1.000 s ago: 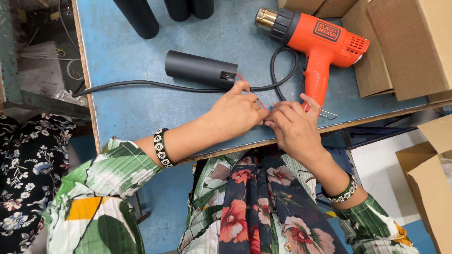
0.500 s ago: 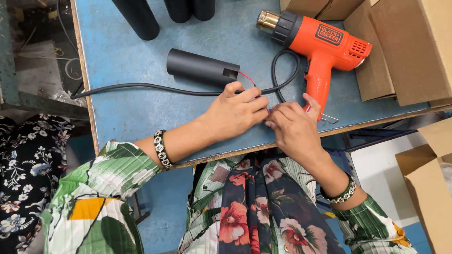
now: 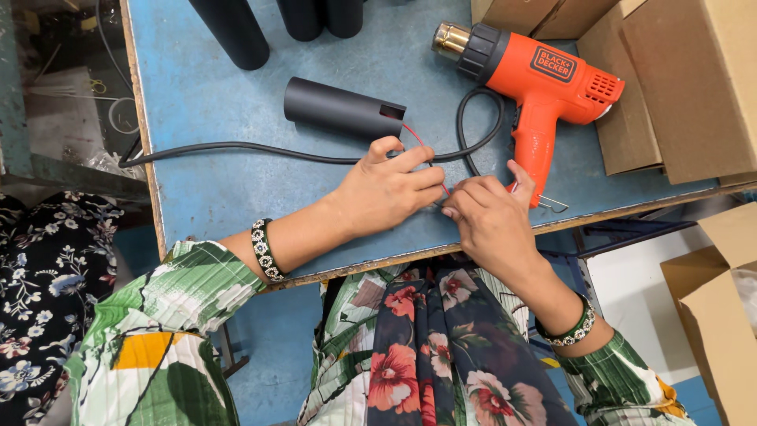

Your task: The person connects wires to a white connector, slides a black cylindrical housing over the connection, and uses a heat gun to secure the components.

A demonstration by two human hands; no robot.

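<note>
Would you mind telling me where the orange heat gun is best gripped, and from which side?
Grip the orange heat gun by its handle. It lies flat on the blue table, nozzle pointing left and handle pointing toward the person, so coming from the near edge by the right hand looks easiest.

Brown cardboard boxes (image 3: 678,87) crowd the table's right end; another open box (image 3: 721,308) stands below.
</note>
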